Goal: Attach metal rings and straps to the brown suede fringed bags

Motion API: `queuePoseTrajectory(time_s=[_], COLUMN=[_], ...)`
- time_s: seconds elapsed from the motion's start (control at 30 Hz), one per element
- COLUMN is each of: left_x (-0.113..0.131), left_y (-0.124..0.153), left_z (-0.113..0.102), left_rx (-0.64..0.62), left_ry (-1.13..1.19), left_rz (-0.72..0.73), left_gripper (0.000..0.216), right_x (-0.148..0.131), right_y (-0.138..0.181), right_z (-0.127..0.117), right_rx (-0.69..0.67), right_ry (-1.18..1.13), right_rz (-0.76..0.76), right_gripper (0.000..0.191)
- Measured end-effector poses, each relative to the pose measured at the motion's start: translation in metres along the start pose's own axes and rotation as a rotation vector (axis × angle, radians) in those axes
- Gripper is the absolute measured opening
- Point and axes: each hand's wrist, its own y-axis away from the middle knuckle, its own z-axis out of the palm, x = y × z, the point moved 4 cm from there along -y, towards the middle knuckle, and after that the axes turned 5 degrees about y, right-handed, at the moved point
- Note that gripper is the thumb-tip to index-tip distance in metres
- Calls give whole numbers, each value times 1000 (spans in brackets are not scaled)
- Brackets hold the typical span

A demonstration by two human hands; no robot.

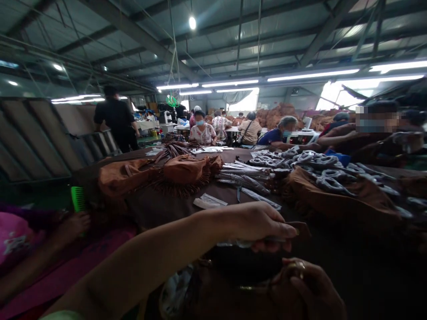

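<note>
Across the middle of the view reaches my left hand [260, 222], its thumb and fingers pinched on a small flat brown tag [303, 232]. Under this hand shows a pale, clear strip, partly hidden. Lower and to the right, my right hand [315, 289] is closed, with its fingers curled at the edge of a dark brown bag [230, 298]. Gold-coloured metal glints at the right fingers and on the bag. Shadow hides much of the bag and the exact grip.
On the dark table lie brown fringed bags [185, 170], white-wrapped strips [245, 171], a flat plastic packet [210, 201] and grey wrapped handles [330, 173] over brown leather. At left, a co-worker's hand [75, 224] holds a green comb [78, 198]. Other people sit beyond.
</note>
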Motion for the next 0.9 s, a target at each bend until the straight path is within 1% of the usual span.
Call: queuePoseTrajectory(time_s=[0.07, 0.1, 0.2, 0.3, 0.37, 0.43, 0.53, 0.63, 0.7, 0.8, 0.9], left_x=[-9, -18, -57, -95, -111, -119, -125, -128, -131, -133, -134], left_y=[-14, -22, -48, -70, -79, -84, -84, -80, -77, -74, -73], left_z=[2, 4, 8, 10, 11, 12, 10, 5, 4, 6, 9], left_rx=[23, 45, 128, 204, 226, 203, 135, 108, 96, 73, 66], left_ry=[-38, -53, -81, -96, -113, -119, -91, -77, -57, 14, 79], left_rz=[-24, -47, -131, -175, -152, -132, -185, -223, -241, -255, -249], left_gripper=[31, 32, 33, 43, 49, 46, 41, 41, 38, 33, 30], right_x=[-6, -6, 2, 10, 12, 11, 10, 12, 12, 11, 7], right_y=[-8, -9, -4, 4, 7, 8, 11, 14, 15, 15, 14], right_z=[-4, -3, 7, 15, 18, 19, 18, 20, 21, 25, 27], right_rx=[51, 55, 28, 16, 6, 15, 27, 11, -17, -94, -136], right_ry=[-42, -46, -12, 65, 97, 109, 141, 167, 168, 166, 159], right_rz=[53, 78, 116, 125, 105, 61, 7, -19, -33, -71, -116], right_gripper=[30, 36, 51, 57, 56, 53, 49, 45, 38, 29, 25])
